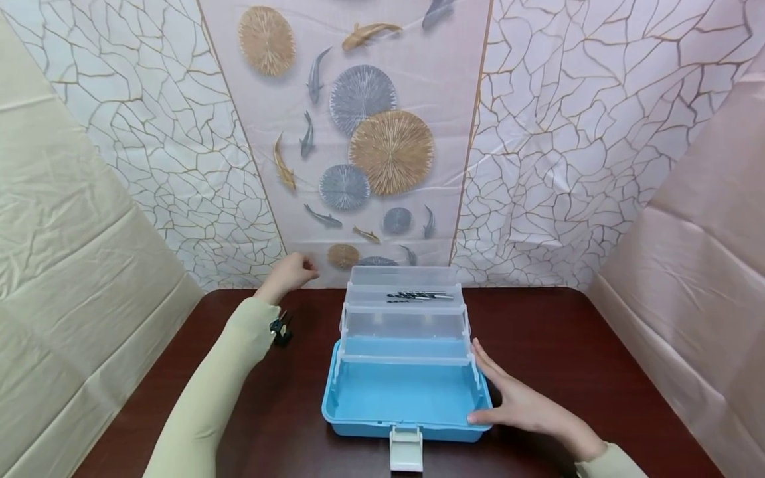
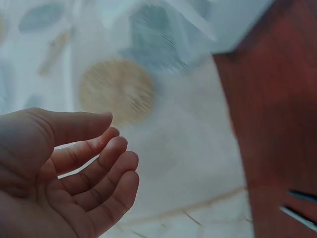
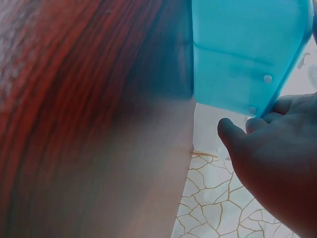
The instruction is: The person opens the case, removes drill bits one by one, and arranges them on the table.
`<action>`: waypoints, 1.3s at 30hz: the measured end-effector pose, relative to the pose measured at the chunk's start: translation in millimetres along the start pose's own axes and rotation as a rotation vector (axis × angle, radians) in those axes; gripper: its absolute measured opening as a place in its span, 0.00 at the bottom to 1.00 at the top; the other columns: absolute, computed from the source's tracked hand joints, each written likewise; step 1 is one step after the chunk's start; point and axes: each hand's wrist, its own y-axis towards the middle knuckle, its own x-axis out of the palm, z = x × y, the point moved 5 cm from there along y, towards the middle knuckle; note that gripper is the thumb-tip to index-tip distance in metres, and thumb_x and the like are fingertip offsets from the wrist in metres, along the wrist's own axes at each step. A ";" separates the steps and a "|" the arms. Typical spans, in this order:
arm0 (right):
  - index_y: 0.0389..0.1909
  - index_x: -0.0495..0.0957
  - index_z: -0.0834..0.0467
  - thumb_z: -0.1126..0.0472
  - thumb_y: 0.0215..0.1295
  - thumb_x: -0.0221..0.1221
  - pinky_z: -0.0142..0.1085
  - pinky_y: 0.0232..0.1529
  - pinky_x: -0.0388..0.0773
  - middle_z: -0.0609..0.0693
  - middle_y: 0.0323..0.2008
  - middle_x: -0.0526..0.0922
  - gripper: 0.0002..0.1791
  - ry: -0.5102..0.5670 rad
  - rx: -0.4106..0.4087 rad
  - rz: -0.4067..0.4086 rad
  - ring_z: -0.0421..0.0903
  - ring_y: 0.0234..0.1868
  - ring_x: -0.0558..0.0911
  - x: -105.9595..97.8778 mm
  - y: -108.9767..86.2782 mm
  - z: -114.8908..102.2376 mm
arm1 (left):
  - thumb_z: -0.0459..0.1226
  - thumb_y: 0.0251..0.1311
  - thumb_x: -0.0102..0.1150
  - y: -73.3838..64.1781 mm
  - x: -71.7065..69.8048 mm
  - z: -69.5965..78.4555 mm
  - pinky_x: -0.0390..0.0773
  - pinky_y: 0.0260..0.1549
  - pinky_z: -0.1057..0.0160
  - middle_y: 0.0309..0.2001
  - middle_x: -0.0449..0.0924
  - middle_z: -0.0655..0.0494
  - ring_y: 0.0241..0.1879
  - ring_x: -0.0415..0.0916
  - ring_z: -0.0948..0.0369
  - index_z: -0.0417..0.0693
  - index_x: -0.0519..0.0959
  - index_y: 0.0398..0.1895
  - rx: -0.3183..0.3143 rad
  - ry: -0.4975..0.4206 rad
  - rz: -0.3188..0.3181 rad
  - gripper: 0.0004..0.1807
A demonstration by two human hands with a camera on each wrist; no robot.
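Note:
A light blue toolbox (image 1: 406,431) stands unfolded on the dark table, with clear tiered trays (image 1: 408,325) raised behind its blue bottom compartment. Several drill bits (image 1: 420,296) lie in an upper tray. My right hand (image 1: 526,405) spreads along the box's right side: the thumb touches the front right corner, and straight fingers reach back along the wall. Behind and left of the box, my left hand (image 1: 293,271) hangs loosely curled near the back cloth. Nothing shows between its thumb and fingers (image 2: 114,183) in the left wrist view.
The box's pale latch (image 1: 406,451) hangs down at the front. Two thin rod-like things (image 2: 298,218) lie over the table in the left wrist view. A small black object (image 1: 281,332) shows beside the left wrist. Patterned cloth (image 1: 597,133) walls enclose the table (image 1: 538,325).

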 end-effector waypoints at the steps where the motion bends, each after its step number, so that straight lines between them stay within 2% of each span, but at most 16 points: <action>1: 0.73 0.39 0.53 0.45 0.47 0.69 0.47 0.62 0.54 0.47 0.73 0.33 0.60 0.000 0.001 0.001 0.50 0.70 0.42 -0.7 0.6 -0.1 | 0.35 0.56 0.60 2.7 -1.2 8.0 0.72 0.24 0.59 0.27 0.77 0.51 0.25 0.71 0.57 0.41 0.78 0.27 0.009 0.002 -0.003 0.06; 4: 0.73 0.38 0.53 0.45 0.48 0.69 0.51 0.61 0.54 0.46 0.72 0.32 0.60 -0.003 -0.001 -0.002 0.50 0.70 0.42 -1.1 1.6 -0.7 | 0.36 0.57 0.59 8.7 -4.6 31.9 0.73 0.28 0.58 0.31 0.78 0.50 0.29 0.73 0.56 0.40 0.78 0.33 0.056 -0.007 -0.014 0.07; 7: 0.73 0.38 0.53 0.46 0.48 0.69 0.53 0.61 0.53 0.47 0.73 0.33 0.60 -0.001 -0.001 -0.002 0.51 0.70 0.42 -0.9 1.5 -1.1 | 0.36 0.58 0.59 12.5 -7.5 57.0 0.74 0.35 0.56 0.36 0.79 0.48 0.36 0.75 0.54 0.38 0.77 0.41 0.114 -0.021 -0.027 0.11; 10: 0.73 0.38 0.54 0.46 0.48 0.69 0.51 0.61 0.51 0.49 0.73 0.33 0.60 0.002 -0.001 0.004 0.51 0.70 0.42 -0.7 0.7 -1.3 | 0.36 0.58 0.59 15.4 -8.8 81.5 0.74 0.38 0.55 0.38 0.79 0.47 0.38 0.76 0.53 0.37 0.76 0.45 0.156 -0.031 -0.038 0.14; 14: 0.73 0.38 0.53 0.45 0.48 0.69 0.46 0.62 0.52 0.51 0.73 0.34 0.60 -0.008 0.001 0.009 0.51 0.70 0.42 -0.4 -0.3 -0.6 | 0.36 0.56 0.58 19.0 -5.5 112.5 0.74 0.37 0.57 0.36 0.80 0.50 0.35 0.77 0.55 0.39 0.77 0.44 0.223 0.036 -0.036 0.13; 17: 0.73 0.38 0.53 0.46 0.48 0.69 0.49 0.62 0.52 0.51 0.73 0.33 0.60 0.003 -0.003 0.004 0.52 0.70 0.42 -0.3 -0.3 -0.2 | 0.36 0.55 0.59 18.3 0.3 133.0 0.74 0.36 0.60 0.34 0.81 0.51 0.33 0.77 0.57 0.41 0.78 0.41 0.287 0.084 -0.048 0.11; 21: 0.73 0.37 0.53 0.47 0.49 0.69 0.58 0.60 0.50 0.49 0.73 0.32 0.60 0.035 -0.007 -0.012 0.53 0.70 0.41 0.0 0.1 0.5 | 0.36 0.56 0.60 13.6 10.1 154.3 0.74 0.35 0.61 0.33 0.80 0.53 0.32 0.76 0.59 0.44 0.78 0.40 0.343 0.091 -0.097 0.09; 28: 0.73 0.37 0.52 0.46 0.49 0.69 0.59 0.59 0.51 0.49 0.72 0.32 0.60 0.028 -0.007 -0.015 0.53 0.70 0.41 -0.6 1.8 1.0 | 0.37 0.59 0.59 7.5 29.1 176.7 0.73 0.38 0.62 0.34 0.79 0.57 0.34 0.75 0.62 0.48 0.78 0.42 0.418 0.107 -0.179 0.08; 33: 0.73 0.38 0.52 0.46 0.49 0.69 0.58 0.59 0.52 0.50 0.73 0.32 0.60 0.018 -0.007 -0.011 0.53 0.70 0.42 -1.3 0.6 -0.3 | 0.36 0.58 0.60 4.0 43.2 184.7 0.73 0.35 0.63 0.33 0.79 0.57 0.33 0.75 0.62 0.44 0.78 0.43 0.485 0.119 -0.250 0.10; 39: 0.73 0.39 0.53 0.47 0.48 0.69 0.43 0.62 0.53 0.48 0.73 0.34 0.59 0.007 -0.013 -0.008 0.51 0.70 0.42 -2.6 0.1 -2.8 | 0.33 0.54 0.63 1.5 55.1 182.5 0.74 0.34 0.63 0.33 0.79 0.53 0.34 0.76 0.61 0.41 0.79 0.40 0.521 0.091 -0.291 0.10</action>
